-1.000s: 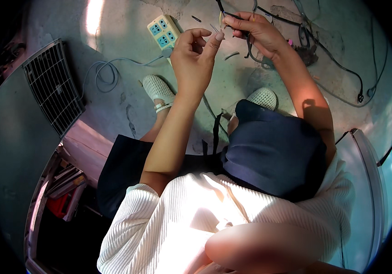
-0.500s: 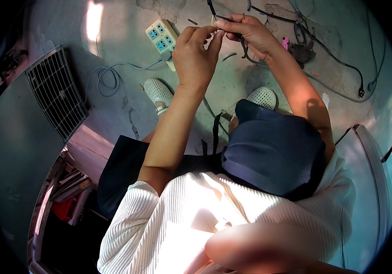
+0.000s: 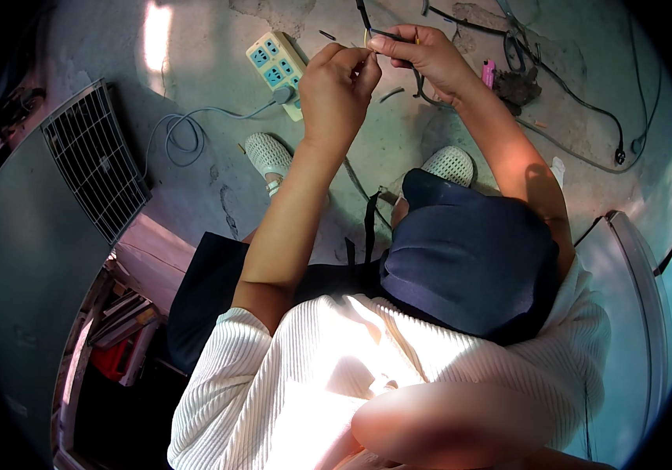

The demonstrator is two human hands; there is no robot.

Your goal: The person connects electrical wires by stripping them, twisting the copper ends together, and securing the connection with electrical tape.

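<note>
My right hand is closed around a black electrical cable, thumb toward the left hand. A thin yellow wire shows beside the cable, just above my fingertips. Close by on its left, my left hand is held in a pinch, thumb against bent fingers. Its fingertips meet the right hand's at the wires. What lies between the left fingertips is too small to make out, though it seems to be a wire end. A dark length of cable hangs below the right hand.
A cream power strip with blue sockets lies on the concrete floor, a grey plug and cord in it. Scissors, a pink lighter and more black cable lie right. A wire grille stands left; a white panel stands right.
My left hand has shifted very slightly down and left, its fingertips curled a little more. The right hand keeps its grip on the cable, almost unmoved.
</note>
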